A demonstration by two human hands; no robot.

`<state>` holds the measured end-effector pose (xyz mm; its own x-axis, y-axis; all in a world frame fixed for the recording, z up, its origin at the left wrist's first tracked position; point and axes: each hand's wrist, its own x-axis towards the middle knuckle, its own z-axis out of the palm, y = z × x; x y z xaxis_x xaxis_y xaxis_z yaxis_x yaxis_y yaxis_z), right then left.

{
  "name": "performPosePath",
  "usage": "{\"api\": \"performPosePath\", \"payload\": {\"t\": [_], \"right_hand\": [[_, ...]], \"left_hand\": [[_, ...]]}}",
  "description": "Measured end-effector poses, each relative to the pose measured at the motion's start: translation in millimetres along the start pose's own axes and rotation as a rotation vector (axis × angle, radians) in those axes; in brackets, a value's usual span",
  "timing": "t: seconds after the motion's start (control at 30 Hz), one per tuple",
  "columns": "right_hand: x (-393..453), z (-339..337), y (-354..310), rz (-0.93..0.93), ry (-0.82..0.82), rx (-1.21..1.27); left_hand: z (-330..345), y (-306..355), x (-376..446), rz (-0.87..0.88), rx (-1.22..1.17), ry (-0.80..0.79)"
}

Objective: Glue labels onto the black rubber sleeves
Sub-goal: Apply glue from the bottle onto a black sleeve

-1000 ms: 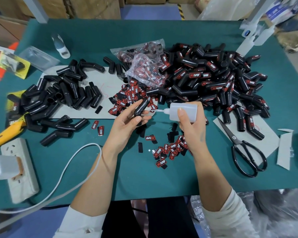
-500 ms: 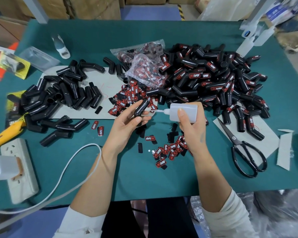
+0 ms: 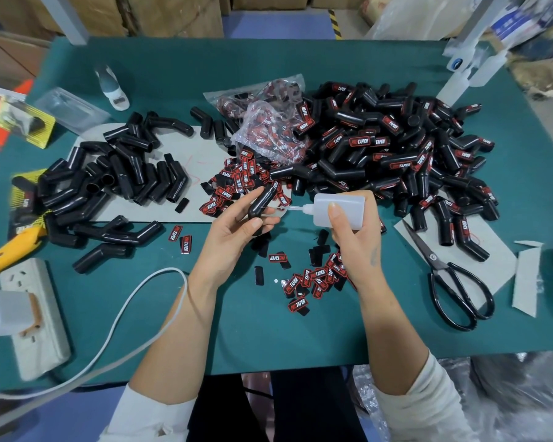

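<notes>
Glue going on: the left hand (image 3: 233,231) grips a bent sleeve (image 3: 261,204) while the right hand (image 3: 353,237) wraps the glue bottle (image 3: 337,210), nozzle at the sleeve.

Beyond the right hand, the glossy labelled pile (image 3: 396,154); beyond the left, smooth bare sleeves (image 3: 115,177). Next, I'd guess, pick a flat red-and-black label (image 3: 313,279) just below the right hand and press it on.

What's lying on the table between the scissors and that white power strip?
In the head view, between the scissors and the power strip lie both forearms, a scatter of red-and-black labels and a white cable.
</notes>
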<state>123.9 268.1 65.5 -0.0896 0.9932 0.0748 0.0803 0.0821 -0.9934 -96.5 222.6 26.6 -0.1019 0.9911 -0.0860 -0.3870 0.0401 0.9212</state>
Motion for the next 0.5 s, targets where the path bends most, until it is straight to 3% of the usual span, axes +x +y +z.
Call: {"api": "performPosePath", "payload": {"t": [0.5], "right_hand": [[0.3,-0.3,-0.8,-0.012,-0.006,0.000]], "left_hand": [[0.8,1.4,-0.5,0.006,0.005,0.000]]}}
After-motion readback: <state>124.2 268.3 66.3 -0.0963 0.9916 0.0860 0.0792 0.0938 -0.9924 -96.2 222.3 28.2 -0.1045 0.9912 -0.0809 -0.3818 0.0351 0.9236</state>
